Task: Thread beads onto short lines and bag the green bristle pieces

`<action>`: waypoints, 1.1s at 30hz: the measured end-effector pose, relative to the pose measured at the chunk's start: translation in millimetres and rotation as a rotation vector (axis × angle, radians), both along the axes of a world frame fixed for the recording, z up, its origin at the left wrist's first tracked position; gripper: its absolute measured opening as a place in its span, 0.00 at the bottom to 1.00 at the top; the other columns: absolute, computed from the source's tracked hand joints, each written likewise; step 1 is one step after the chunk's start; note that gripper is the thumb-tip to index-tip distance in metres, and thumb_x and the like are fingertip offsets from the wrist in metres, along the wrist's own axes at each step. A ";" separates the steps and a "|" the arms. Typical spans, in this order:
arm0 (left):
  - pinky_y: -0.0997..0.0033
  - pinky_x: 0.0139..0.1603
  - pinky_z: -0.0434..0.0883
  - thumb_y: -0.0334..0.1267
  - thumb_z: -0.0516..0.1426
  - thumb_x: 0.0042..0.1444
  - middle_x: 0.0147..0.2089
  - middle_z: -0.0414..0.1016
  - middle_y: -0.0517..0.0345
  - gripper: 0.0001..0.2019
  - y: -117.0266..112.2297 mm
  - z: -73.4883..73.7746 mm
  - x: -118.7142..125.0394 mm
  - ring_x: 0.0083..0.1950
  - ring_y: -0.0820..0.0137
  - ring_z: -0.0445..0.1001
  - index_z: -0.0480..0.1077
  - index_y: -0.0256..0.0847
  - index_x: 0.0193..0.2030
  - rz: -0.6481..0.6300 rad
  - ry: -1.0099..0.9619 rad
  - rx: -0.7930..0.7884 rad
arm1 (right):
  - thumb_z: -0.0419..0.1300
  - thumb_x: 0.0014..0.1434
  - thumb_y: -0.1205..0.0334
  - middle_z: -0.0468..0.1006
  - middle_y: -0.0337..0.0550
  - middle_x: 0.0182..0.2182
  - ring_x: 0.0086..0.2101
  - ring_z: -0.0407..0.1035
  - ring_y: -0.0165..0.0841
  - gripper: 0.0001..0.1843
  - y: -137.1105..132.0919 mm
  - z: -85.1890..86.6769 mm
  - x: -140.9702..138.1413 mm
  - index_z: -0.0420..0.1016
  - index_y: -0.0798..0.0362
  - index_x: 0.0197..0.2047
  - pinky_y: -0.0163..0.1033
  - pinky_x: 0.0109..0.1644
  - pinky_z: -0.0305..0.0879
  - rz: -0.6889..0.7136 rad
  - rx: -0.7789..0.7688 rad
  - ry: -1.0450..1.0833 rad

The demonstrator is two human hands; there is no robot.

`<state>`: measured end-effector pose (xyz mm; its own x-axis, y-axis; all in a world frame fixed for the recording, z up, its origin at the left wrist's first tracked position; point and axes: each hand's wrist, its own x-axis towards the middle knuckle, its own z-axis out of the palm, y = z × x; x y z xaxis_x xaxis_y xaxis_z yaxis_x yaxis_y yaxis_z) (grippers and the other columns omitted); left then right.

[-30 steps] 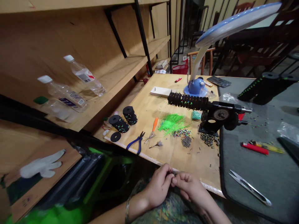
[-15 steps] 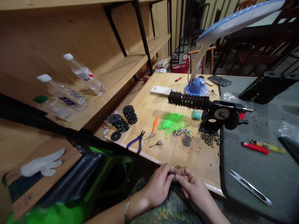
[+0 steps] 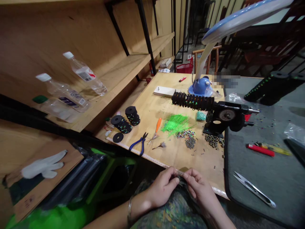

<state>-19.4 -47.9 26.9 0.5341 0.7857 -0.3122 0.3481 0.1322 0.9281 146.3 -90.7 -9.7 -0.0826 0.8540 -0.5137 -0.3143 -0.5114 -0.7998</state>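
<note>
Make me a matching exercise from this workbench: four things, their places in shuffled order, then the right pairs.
Things:
1. Left hand
2. Pliers
3. Thread snips
4. Plastic bottles

Places:
A. On the grey mat
B. On a wooden shelf
C. Pinching at the front edge of the wooden board
D. On the board, by the black spools

Pairs: 1-C, 2-D, 3-A, 4-B

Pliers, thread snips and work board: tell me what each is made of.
The pliers look like steel with blue plastic-coated handles, going by the grey metal head and glossy grips. The thread snips seem to be polished steel, given their bright shine. The work board looks like pale unpainted wood, possibly plywood; its grain appears faintly.
</note>
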 end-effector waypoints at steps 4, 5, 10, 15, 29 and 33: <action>0.70 0.39 0.59 0.42 0.54 0.57 0.31 0.59 0.63 0.09 1.4 3.2 0.3 0.34 0.71 0.57 0.60 0.41 0.32 0.012 -0.137 -0.173 | 0.65 0.51 0.35 0.53 0.22 0.11 0.14 0.40 0.19 0.29 -0.2 2.9 1.2 0.64 0.53 0.31 0.32 0.20 0.32 -0.001 0.004 0.048; 0.71 0.38 0.58 0.43 0.55 0.56 0.31 0.58 0.64 0.10 1.4 3.5 0.3 0.34 0.72 0.57 0.60 0.40 0.32 0.008 -0.180 -0.221 | 0.66 0.51 0.34 0.53 0.22 0.11 0.14 0.40 0.19 0.29 0.2 3.8 0.9 0.64 0.53 0.31 0.31 0.20 0.32 -0.004 0.003 0.056; 0.75 0.29 0.52 0.39 0.69 0.37 0.30 0.56 0.68 0.24 -1.2 -2.1 3.5 0.30 0.76 0.51 0.58 0.42 0.35 -0.027 -0.245 -0.303 | 0.66 0.49 0.33 0.52 0.22 0.10 0.13 0.39 0.19 0.30 0.7 5.3 -1.1 0.63 0.52 0.30 0.31 0.19 0.31 -0.017 0.012 0.070; 0.71 0.37 0.59 0.39 0.60 0.51 0.30 0.60 0.64 0.11 -1.6 -5.2 8.7 0.33 0.73 0.58 0.60 0.40 0.32 0.068 -0.169 -0.182 | 0.64 0.52 0.34 0.53 0.22 0.10 0.14 0.40 0.19 0.29 -3.0 1.9 -2.2 0.63 0.52 0.31 0.30 0.19 0.33 -0.030 0.026 0.054; 0.72 0.34 0.60 0.38 0.54 0.53 0.28 0.61 0.62 0.06 -2.3 -6.0 12.9 0.31 0.72 0.59 0.62 0.39 0.29 0.131 -0.042 -0.053 | 0.61 0.51 0.29 0.53 0.22 0.11 0.14 0.41 0.20 0.31 -3.4 -0.7 -5.2 0.62 0.51 0.31 0.31 0.19 0.34 -0.031 0.041 -0.032; 0.75 0.30 0.60 0.38 0.57 0.51 0.28 0.65 0.61 0.06 -4.7 -6.5 17.1 0.30 0.73 0.61 0.65 0.38 0.29 0.189 -0.067 -0.094 | 0.60 0.51 0.29 0.53 0.22 0.10 0.14 0.41 0.20 0.31 -3.3 -3.2 -7.2 0.62 0.51 0.31 0.31 0.19 0.34 -0.010 0.042 -0.039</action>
<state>-2.3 -52.7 20.4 0.4021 0.8431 -0.3570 0.2466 0.2758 0.9290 139.1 -93.9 -12.9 -0.0541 0.8758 -0.4796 -0.2874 -0.4737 -0.8325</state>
